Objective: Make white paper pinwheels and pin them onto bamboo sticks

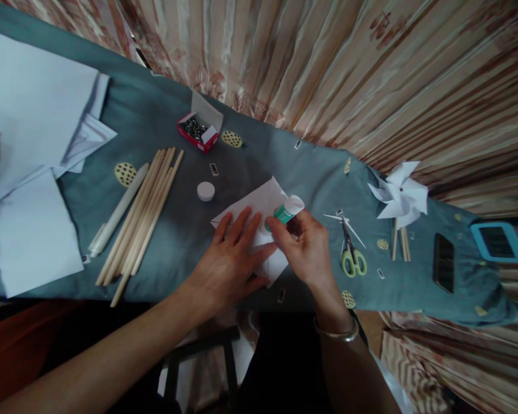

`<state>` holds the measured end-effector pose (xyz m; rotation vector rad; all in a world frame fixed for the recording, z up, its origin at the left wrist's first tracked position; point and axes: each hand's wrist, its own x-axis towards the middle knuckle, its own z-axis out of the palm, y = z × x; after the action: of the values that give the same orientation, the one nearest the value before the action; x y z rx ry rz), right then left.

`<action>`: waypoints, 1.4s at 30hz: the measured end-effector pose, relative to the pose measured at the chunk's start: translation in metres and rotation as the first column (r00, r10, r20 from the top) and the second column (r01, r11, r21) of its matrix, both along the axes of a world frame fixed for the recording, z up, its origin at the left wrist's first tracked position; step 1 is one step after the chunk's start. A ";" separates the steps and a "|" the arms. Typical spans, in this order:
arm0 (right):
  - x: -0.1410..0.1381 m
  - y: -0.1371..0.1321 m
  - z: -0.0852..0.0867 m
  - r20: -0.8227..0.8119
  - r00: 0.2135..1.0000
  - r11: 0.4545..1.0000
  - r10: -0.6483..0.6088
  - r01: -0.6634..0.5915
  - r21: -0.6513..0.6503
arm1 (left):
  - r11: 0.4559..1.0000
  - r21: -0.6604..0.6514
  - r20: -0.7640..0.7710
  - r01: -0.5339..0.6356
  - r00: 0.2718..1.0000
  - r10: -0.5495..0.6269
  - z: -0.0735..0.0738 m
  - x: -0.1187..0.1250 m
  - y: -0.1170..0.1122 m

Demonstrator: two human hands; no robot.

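A folded white paper [261,198] with a pointed top lies on the cloth in front of me. My left hand [227,261] rests on it with fingers spread, pressing it flat. Pinched in my right hand [306,244] is a green and white glue stick [285,213], tilted, with its lower end at the paper; the tip is hidden by my fingers. A round white cap [206,191] sits on the cloth beyond my left hand. Scissors with green handles [353,261] lie to the right of my right hand.
Left of me are wooden sticks [144,213], a white pen [121,210] and white paper sheets [38,224]. A red box of small metal pins [205,144] stands farther back. To the right are a white pinwheel [401,194], a dark phone [444,263] and a blue-framed device [486,253].
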<state>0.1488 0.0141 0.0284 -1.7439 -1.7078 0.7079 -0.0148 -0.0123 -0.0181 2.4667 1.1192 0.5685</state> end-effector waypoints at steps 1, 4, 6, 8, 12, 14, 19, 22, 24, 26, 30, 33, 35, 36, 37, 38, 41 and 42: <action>0.000 -0.001 0.001 0.010 1.000 1.000 0.010 -0.010 0.000 | 1.000 0.000 0.000 0.000 1.000 0.000 0.000 0.000 0.000; 0.001 -0.002 0.001 0.040 0.999 0.999 0.032 -0.032 0.007 | 1.000 -0.004 0.001 -0.004 1.000 0.004 0.000 0.000 0.000; 0.002 -0.003 0.002 0.049 0.998 0.999 0.040 -0.041 0.007 | 1.000 -0.006 0.009 -0.007 1.000 0.007 0.001 0.000 0.000; 0.002 -0.003 0.002 0.044 0.998 0.999 0.047 -0.047 0.000 | 1.000 -0.015 0.010 -0.001 1.000 0.001 0.002 0.000 0.001; 0.004 -0.004 0.002 0.035 0.998 0.999 0.045 -0.044 -0.017 | 1.000 -0.015 0.001 0.003 1.000 -0.003 0.005 0.000 0.001; 0.006 -0.004 0.001 0.029 0.999 0.999 0.044 -0.043 -0.019 | 1.000 -0.015 0.000 0.004 1.000 -0.004 0.005 -0.001 0.001; 0.011 -0.004 -0.002 -0.006 0.999 0.999 0.040 -0.041 -0.035 | 1.000 -0.023 -0.001 0.010 1.000 -0.010 0.004 -0.002 0.001; 0.015 -0.003 -0.004 -0.033 0.999 0.998 0.024 -0.026 -0.064 | 1.000 -0.006 0.007 0.007 1.000 -0.007 0.003 -0.002 0.001; 0.016 -0.003 -0.005 -0.050 0.999 0.997 0.013 -0.016 -0.073 | 1.000 -0.004 0.004 0.004 1.000 -0.004 0.004 -0.002 0.001; 0.017 -0.003 -0.005 -0.056 0.998 0.997 0.002 -0.006 -0.072 | 1.000 -0.011 -0.007 0.009 1.000 -0.009 0.004 -0.002 0.001; 0.018 -0.003 -0.004 -0.056 0.998 0.996 -0.007 0.002 -0.085 | 1.000 -0.004 -0.018 0.017 1.000 -0.017 0.004 -0.002 0.001; 0.019 -0.003 -0.004 -0.062 0.998 0.996 -0.011 0.006 -0.087 | 1.000 -0.002 -0.014 0.016 1.000 -0.016 0.005 -0.001 0.001; 0.019 -0.003 -0.004 -0.063 0.998 0.997 -0.011 0.006 -0.081 | 1.000 -0.016 -0.021 0.019 1.000 -0.020 0.006 -0.001 0.001; 0.019 -0.004 -0.004 -0.062 0.998 0.997 -0.010 0.006 -0.077 | 1.000 -0.019 -0.021 0.020 1.000 -0.020 0.006 -0.002 0.001; 0.019 -0.004 -0.005 -0.060 0.998 0.997 -0.011 0.007 -0.073 | 1.000 -0.017 -0.020 0.019 1.000 -0.019 0.007 -0.002 0.001; 0.019 -0.004 -0.005 -0.057 0.998 0.998 -0.013 0.009 -0.068 | 1.000 -0.015 -0.018 0.018 1.000 -0.018 0.007 -0.002 0.001; 0.019 -0.004 -0.005 -0.045 0.999 0.998 -0.023 0.020 -0.056 | 1.000 -0.005 -0.012 0.018 1.000 -0.018 0.006 -0.002 0.001; 0.019 -0.004 -0.006 -0.044 0.999 0.999 -0.023 0.021 -0.050 | 1.000 -0.003 -0.009 0.017 1.000 -0.017 0.006 -0.001 0.001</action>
<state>0.1675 0.0105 0.0227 -1.7647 -1.6521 0.7790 -0.0163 -0.0116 -0.0120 2.4767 1.1008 0.5507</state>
